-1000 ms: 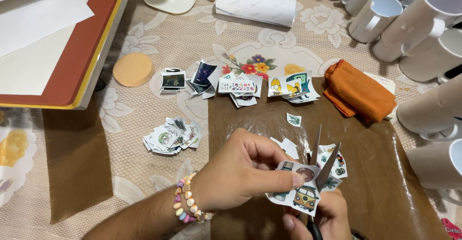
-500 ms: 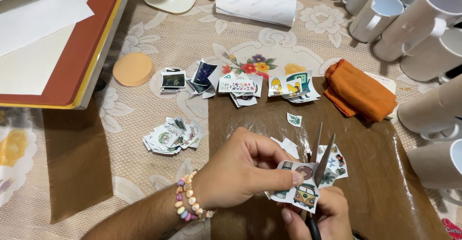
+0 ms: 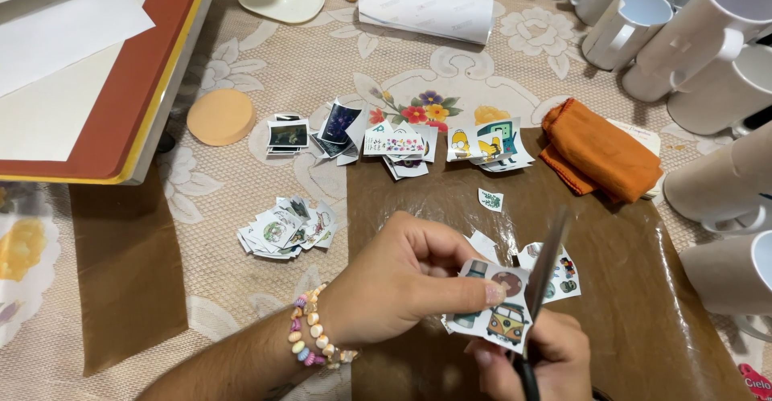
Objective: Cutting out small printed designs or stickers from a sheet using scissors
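- Since a moment ago, the scissors (image 3: 540, 284) have tipped a bit and their blades look closer together, cutting along the edge of the picture sheet (image 3: 496, 314). Nothing else on the table (image 3: 241, 208) has moved.
- The left hand (image 3: 402, 280) pinches the picture sheet between thumb and fingers (image 3: 482, 292), closed tight on it. It holds the sheet up off the table, most likely so the blades can get at the edge.
- The right hand (image 3: 535, 357) is low in the picture, wrapped shut around the scissors handles, blades pointing up and away.
- The sheet has small coloured pictures on it, one a little orange van. It sits between both hands, above the brown paper mat (image 3: 635, 288).
- Cut pictures lie in small piles: one pile (image 3: 285, 228) to the left of the hands, and a row of piles (image 3: 398, 139) further back. They look sorted, each kind on its own.
- An orange cloth (image 3: 599, 152) lies folded at the mat's far corner.
- White mugs (image 3: 708, 55) lie and stand along the right side. The openings that show look empty.
- A white paper roll (image 3: 426, 11) lies at the back, and a round orange sponge (image 3: 219, 116) sits to the left.
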